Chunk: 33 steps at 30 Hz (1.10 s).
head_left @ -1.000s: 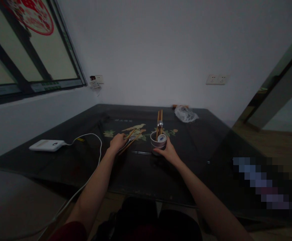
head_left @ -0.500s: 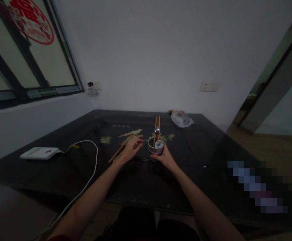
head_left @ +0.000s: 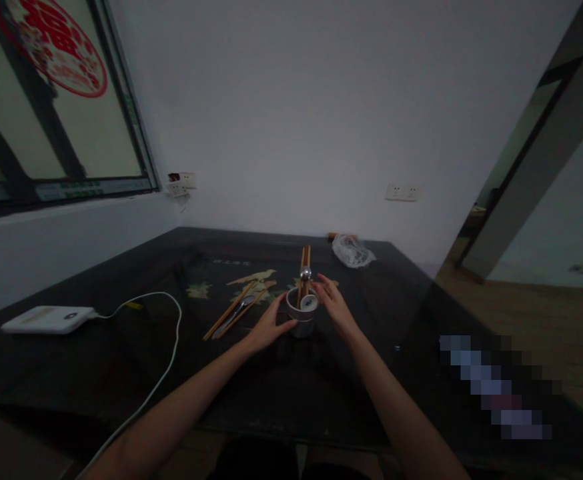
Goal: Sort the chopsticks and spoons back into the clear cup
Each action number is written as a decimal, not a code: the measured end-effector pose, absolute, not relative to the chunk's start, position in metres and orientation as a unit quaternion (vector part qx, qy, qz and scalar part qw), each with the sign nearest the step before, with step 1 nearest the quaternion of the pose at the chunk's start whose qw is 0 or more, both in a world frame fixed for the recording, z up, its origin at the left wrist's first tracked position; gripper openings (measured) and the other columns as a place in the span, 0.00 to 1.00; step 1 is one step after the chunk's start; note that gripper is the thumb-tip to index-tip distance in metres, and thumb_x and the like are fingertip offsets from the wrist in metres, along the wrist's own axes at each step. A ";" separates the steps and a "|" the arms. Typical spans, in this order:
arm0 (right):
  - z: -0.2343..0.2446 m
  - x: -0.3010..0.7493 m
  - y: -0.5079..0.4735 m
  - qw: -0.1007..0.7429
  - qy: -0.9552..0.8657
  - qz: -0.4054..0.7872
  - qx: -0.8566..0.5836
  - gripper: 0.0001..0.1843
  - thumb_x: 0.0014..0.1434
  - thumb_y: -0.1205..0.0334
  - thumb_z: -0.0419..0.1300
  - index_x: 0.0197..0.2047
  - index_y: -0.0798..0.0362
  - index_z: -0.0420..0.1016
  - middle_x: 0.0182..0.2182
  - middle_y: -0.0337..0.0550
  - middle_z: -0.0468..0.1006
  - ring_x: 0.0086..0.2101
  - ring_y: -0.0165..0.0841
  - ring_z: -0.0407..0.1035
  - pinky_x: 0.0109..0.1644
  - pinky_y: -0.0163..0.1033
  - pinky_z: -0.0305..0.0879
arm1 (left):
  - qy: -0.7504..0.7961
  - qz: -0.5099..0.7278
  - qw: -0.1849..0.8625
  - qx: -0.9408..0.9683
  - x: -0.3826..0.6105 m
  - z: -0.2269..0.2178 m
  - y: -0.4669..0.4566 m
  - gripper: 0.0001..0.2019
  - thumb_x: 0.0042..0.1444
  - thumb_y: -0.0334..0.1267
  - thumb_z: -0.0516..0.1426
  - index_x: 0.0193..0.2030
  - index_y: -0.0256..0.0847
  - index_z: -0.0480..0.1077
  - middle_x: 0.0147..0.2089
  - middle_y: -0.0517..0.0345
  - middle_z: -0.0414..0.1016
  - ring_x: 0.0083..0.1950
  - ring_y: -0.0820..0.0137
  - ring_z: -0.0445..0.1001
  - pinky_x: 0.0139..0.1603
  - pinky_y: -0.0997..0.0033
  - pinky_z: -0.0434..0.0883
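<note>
Two bare hands: the left hand (head_left: 270,325) and the right hand (head_left: 337,308) flank a grey cylindrical cup (head_left: 301,328) with a pale rim, upright on the glossy black surface (head_left: 316,393).
Left fingers: curved round the cup's left side, thumb across its front, holding it.
Right fingers: loosely spread and partly bent, just beside the rim on the right; whether their tips touch the cup or its contents, I cannot tell.
In the cup: slim brown wooden chopsticks (head_left: 308,255), a shiny round-bowled metal spoon (head_left: 305,274) and a round white piece with a blue mark (head_left: 309,303).
Left of the cup: light wooden chopsticks (head_left: 227,313) lying slantwise, with a silver metal spoon (head_left: 244,304) among them.
Hard to make out: the lower ends inside the cup, hidden by its wall; a brown object (head_left: 340,236) half behind a crumpled clear plastic bag (head_left: 352,252); a pixelated patch (head_left: 491,387) at right.
Writing: small pale characters (head_left: 231,262) above a printed bird (head_left: 261,276), too small to read; a red round window decoration (head_left: 54,47), cut off at the top, bears one large character.
</note>
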State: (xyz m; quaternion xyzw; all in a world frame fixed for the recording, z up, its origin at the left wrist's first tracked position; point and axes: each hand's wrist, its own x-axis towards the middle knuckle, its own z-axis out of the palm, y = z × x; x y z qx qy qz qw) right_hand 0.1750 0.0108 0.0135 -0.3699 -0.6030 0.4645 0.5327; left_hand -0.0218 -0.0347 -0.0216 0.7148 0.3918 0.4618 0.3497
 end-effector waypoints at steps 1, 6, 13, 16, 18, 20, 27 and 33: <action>0.018 0.174 0.014 0.523 -0.598 0.483 -0.368 0.34 0.53 0.44 0.59 0.59 0.50 0.61 0.50 0.51 0.73 0.50 0.41 0.69 0.51 0.47 0.68 | 0.392 0.468 0.348 0.711 -0.020 -0.024 -0.034 0.37 0.52 0.46 0.61 0.65 0.42 0.52 0.66 0.43 0.57 0.65 0.56 0.59 0.62 0.52 0.61; 0.036 0.166 0.029 0.417 -0.605 0.578 -0.354 0.25 0.48 0.52 0.66 0.48 0.54 0.72 0.44 0.48 0.78 0.42 0.38 0.74 0.48 0.41 0.69 | 0.381 0.476 0.349 0.712 -0.013 -0.030 -0.035 0.36 0.49 0.42 0.64 0.64 0.40 0.55 0.63 0.43 0.61 0.63 0.56 0.63 0.63 0.52 0.60; 0.042 0.159 0.045 0.359 -0.577 0.635 -0.367 0.15 0.49 0.61 0.67 0.41 0.56 0.78 0.36 0.45 0.81 0.35 0.32 0.74 0.43 0.36 0.69 | 0.398 0.468 0.330 0.717 -0.008 -0.030 -0.035 0.39 0.45 0.40 0.66 0.63 0.39 0.56 0.61 0.44 0.65 0.62 0.56 0.64 0.63 0.52 0.59; 0.044 0.156 0.047 0.335 -0.585 0.640 -0.369 0.12 0.49 0.63 0.67 0.38 0.56 0.79 0.35 0.44 0.81 0.34 0.31 0.74 0.42 0.35 0.68 | 0.411 0.462 0.323 0.717 -0.007 -0.027 -0.036 0.40 0.43 0.40 0.67 0.62 0.39 0.56 0.61 0.45 0.65 0.61 0.55 0.64 0.63 0.52 0.59; 0.045 0.155 0.047 0.314 -0.596 0.643 -0.366 0.11 0.50 0.61 0.66 0.38 0.56 0.79 0.34 0.44 0.81 0.33 0.31 0.73 0.41 0.35 0.68 | 0.409 0.459 0.326 0.718 -0.007 -0.025 -0.037 0.40 0.43 0.40 0.66 0.63 0.39 0.56 0.61 0.45 0.65 0.61 0.56 0.64 0.62 0.53 0.60; 0.046 0.154 0.047 0.305 -0.610 0.635 -0.362 0.12 0.50 0.59 0.66 0.37 0.57 0.80 0.33 0.44 0.81 0.32 0.31 0.73 0.40 0.35 0.68 | 0.405 0.459 0.331 0.719 -0.007 -0.024 -0.037 0.39 0.44 0.40 0.66 0.63 0.39 0.56 0.61 0.45 0.65 0.61 0.56 0.64 0.63 0.54 0.59; 0.042 0.152 0.048 0.335 -0.646 0.591 -0.348 0.16 0.49 0.51 0.66 0.32 0.57 0.79 0.29 0.44 0.80 0.29 0.31 0.72 0.36 0.36 0.66 | 0.383 0.465 0.339 0.723 -0.007 -0.022 -0.037 0.39 0.44 0.40 0.66 0.62 0.39 0.56 0.62 0.45 0.64 0.63 0.57 0.62 0.64 0.55 0.58; 0.042 0.144 0.049 0.388 -0.638 0.585 -0.317 0.22 0.50 0.43 0.63 0.28 0.58 0.76 0.33 0.49 0.82 0.30 0.33 0.74 0.38 0.37 0.67 | 0.384 0.457 0.358 0.718 -0.008 -0.023 -0.037 0.38 0.45 0.41 0.65 0.62 0.39 0.56 0.61 0.44 0.65 0.60 0.58 0.66 0.61 0.56 0.61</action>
